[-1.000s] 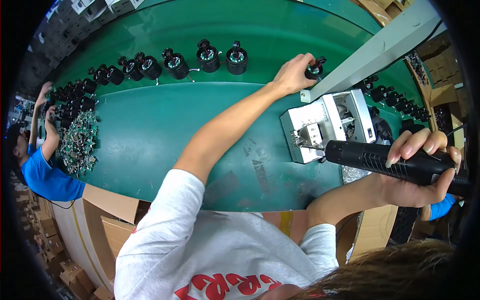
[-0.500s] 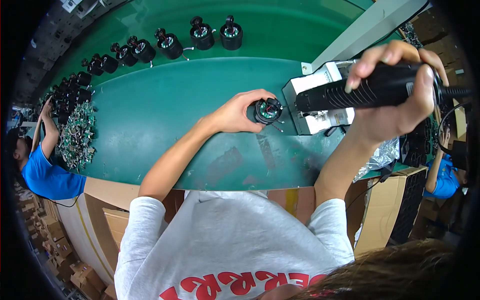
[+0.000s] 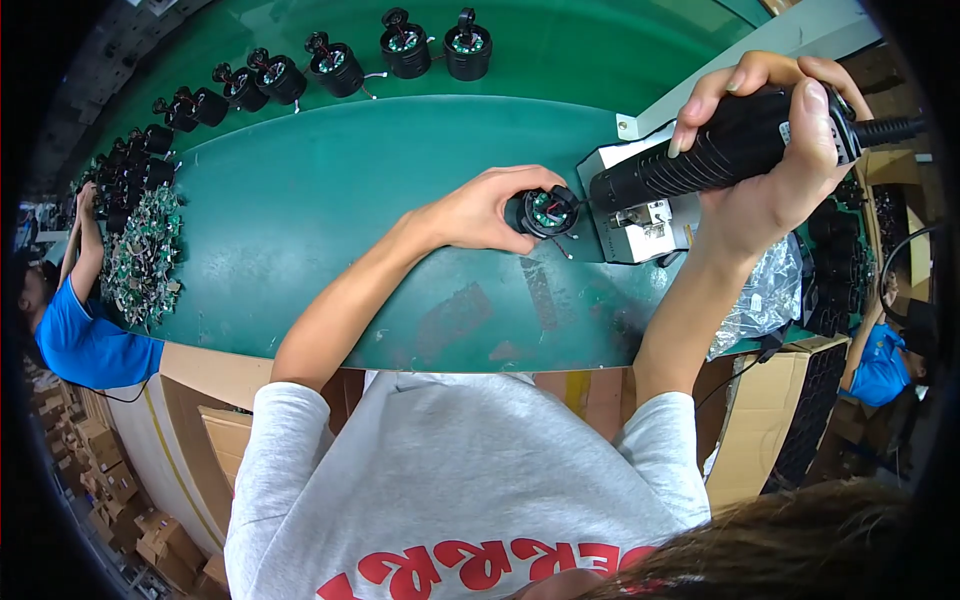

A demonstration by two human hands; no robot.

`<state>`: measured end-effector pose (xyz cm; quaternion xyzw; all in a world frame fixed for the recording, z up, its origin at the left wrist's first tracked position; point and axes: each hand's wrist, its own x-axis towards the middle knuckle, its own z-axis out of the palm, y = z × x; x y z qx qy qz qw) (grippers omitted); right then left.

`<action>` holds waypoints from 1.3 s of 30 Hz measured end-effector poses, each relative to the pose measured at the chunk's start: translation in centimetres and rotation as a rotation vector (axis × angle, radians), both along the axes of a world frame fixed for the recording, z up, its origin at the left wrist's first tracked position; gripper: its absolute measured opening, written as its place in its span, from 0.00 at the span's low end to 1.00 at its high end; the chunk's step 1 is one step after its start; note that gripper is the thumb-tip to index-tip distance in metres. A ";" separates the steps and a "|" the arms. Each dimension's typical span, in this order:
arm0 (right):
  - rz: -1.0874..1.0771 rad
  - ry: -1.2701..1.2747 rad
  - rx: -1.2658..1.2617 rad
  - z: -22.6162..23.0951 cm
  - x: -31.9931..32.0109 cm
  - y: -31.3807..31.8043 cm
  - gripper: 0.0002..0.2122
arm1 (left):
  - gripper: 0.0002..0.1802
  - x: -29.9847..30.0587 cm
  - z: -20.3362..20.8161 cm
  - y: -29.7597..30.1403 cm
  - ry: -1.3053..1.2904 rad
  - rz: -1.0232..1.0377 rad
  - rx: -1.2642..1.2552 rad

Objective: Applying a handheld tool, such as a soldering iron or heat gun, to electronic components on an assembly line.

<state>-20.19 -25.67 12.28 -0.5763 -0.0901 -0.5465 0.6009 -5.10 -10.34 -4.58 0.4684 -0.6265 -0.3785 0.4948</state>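
Note:
My left hand (image 3: 485,210) is wrapped round a black cylindrical housing (image 3: 519,214), its open end showing a green circuit board (image 3: 550,208) with red and dark wires. A small white connector dangles from it on a wire. My right hand (image 3: 775,150) grips a black corded electric screwdriver (image 3: 700,158) with a ribbed front part. It lies nearly level, its nose towards the housing. Whether its bit touches the housing I cannot tell. Under the screwdriver stands a white box-shaped device (image 3: 628,238) with metal parts, perhaps a screw feeder, partly hidden by it.
Several similar black housings (image 3: 335,70) stand in a curved row along the far side of the green table (image 3: 330,190). A pile of circuit boards (image 3: 142,255) lies left. A clear plastic bag (image 3: 762,290) is at right. Co-workers in blue (image 3: 95,335) sit at both sides.
The view has shifted slightly. My right hand has brought the screwdriver a little left, closer to the housing. My left hand keeps its hold.

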 end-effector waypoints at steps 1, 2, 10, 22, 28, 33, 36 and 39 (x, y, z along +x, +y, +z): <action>-0.001 0.002 0.000 -0.1 0.1 0.1 0.12 | 0.32 0.0 0.0 0.0 0.002 -0.001 0.000; -0.044 0.019 0.005 -0.3 0.3 0.3 0.12 | 0.31 0.0 0.1 -0.1 -0.006 -0.002 0.004; -0.162 0.081 -0.048 0.7 -2.4 -1.3 0.12 | 0.28 -0.3 0.3 0.1 -0.061 0.049 -0.042; 0.168 -0.017 -0.011 1.1 -1.4 0.0 0.14 | 0.25 -2.7 0.4 0.0 -0.418 0.564 -0.057; 0.115 -0.031 -0.078 0.6 -0.5 0.4 0.14 | 0.24 -3.0 0.6 0.0 -0.435 0.576 -0.053; 0.077 0.012 -0.054 0.1 0.0 0.1 0.13 | 0.24 -2.9 0.9 0.1 -0.448 0.564 -0.048; 0.052 0.033 -0.050 0.0 0.2 0.2 0.13 | 0.24 -2.9 0.9 0.2 -0.455 0.561 -0.054; 0.031 0.052 -0.059 0.3 0.1 0.4 0.12 | 0.25 -2.9 0.5 0.0 -0.459 0.556 -0.086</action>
